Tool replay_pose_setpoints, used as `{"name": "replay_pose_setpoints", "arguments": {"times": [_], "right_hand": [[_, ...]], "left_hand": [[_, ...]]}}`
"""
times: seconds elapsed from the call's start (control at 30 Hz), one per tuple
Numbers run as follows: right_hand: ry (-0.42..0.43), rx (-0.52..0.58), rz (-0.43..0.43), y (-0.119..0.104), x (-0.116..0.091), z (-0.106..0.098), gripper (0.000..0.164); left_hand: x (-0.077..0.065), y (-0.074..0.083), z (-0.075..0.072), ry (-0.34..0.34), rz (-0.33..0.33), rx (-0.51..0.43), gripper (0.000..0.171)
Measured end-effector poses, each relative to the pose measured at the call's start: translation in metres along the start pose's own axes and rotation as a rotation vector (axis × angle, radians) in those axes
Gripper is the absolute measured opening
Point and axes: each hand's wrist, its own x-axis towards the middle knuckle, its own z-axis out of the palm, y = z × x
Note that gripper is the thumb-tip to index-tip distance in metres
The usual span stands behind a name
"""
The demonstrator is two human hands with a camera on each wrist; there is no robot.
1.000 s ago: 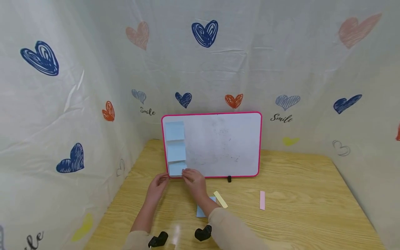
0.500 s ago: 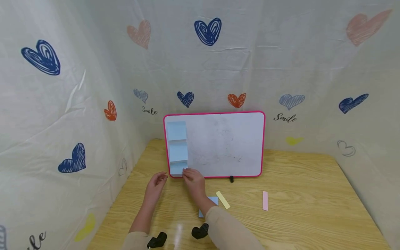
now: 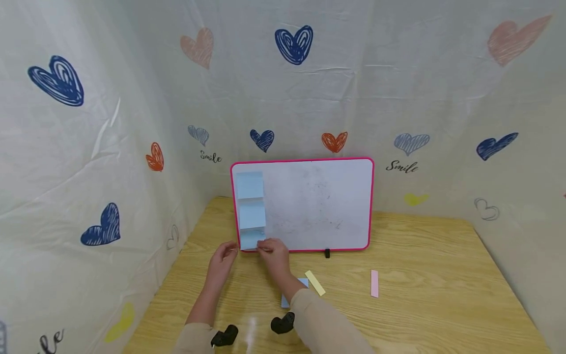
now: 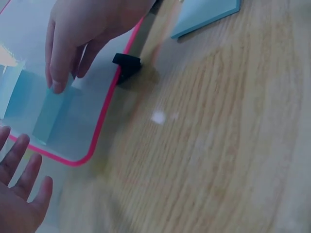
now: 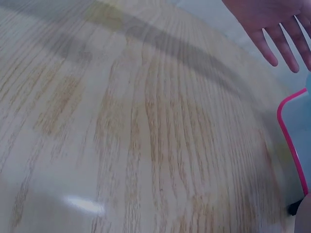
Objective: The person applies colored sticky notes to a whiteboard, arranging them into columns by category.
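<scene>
A white dry-erase board [image 3: 318, 206] with a pink frame stands upright on the table. Down its left side run three light blue sticky notes, the top one [image 3: 250, 185], the middle one [image 3: 252, 214] and the bottom one [image 3: 252, 239]. My right hand [image 3: 275, 255] pinches the lower right corner of the bottom note, whose lower part curls off the board; the left wrist view shows this note [image 4: 51, 112] under the fingertips. Beside the board's lower left corner is my left hand [image 3: 222, 262], its fingers spread and holding nothing in the left wrist view [image 4: 24, 189].
A blue sticky-note pad [image 3: 285, 301] lies partly under my right forearm. A yellow strip pad [image 3: 315, 283] is beside it, and a pink strip pad [image 3: 374, 283] farther right. A black foot [image 3: 327, 253] supports the board. A heart-printed curtain [image 3: 424, 88] surrounds the wooden table [image 3: 433, 285].
The bottom note's lower edge has come slightly down and outward in my right hand's pinch. My left hand has drawn a little away from the board's corner. The head view has shifted slightly.
</scene>
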Motion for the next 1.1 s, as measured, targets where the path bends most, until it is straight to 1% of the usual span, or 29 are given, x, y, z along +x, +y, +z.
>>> {"name": "replay_pose_setpoints", "arguments": {"times": [0.17,0.27,0.33,0.47,0.53,0.7,0.77,0.93,1.1], "right_hand": [[-0.1,0.03,0.176,-0.004,0.003,-0.007,0.014],[-0.13,0.046,0.241,-0.006,0.004,-0.009,0.014],[-0.141,0.048,0.26,-0.006,0.006,-0.01,0.014],[-0.171,0.056,0.282,-0.006,0.008,-0.011,0.016],[-0.187,0.066,0.275,-0.006,0.01,-0.011,0.017],[-0.225,0.079,0.256,-0.007,0.012,-0.013,0.021],[-0.25,0.073,0.257,-0.007,0.012,-0.014,0.02],[-0.307,0.06,0.263,-0.007,0.014,-0.016,0.019],[-0.313,0.035,0.261,-0.005,0.016,-0.017,0.019]], "left_hand": [[0.012,-0.001,0.003,-0.014,-0.041,0.002,0.033],[0.018,-0.002,0.002,-0.024,-0.089,0.012,0.034],[0.022,-0.003,0.003,-0.033,-0.095,0.025,0.035],[0.03,-0.007,0.005,-0.05,-0.049,0.056,0.034],[0.032,-0.008,0.007,-0.065,-0.043,0.055,0.034],[0.034,-0.01,0.011,-0.072,-0.113,-0.005,0.037],[0.034,-0.01,0.012,-0.071,-0.126,-0.034,0.039],[0.036,-0.009,0.014,-0.071,-0.112,-0.062,0.04],[0.04,-0.011,0.017,-0.061,-0.132,-0.032,0.039]]}}
